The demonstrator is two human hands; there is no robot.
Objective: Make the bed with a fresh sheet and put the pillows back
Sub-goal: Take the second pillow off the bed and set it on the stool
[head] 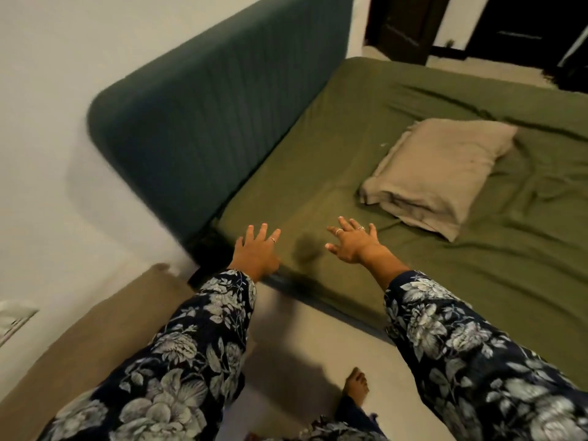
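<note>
Olive sheet lies creased under beige pillow.

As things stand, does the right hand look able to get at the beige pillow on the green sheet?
Probably yes. The right hand is open, fingers spread, above the green sheet near the bed's corner, and the beige pillow lies just beyond it with only bare sheet between them. The left hand is off to the side, not in the way.
</note>
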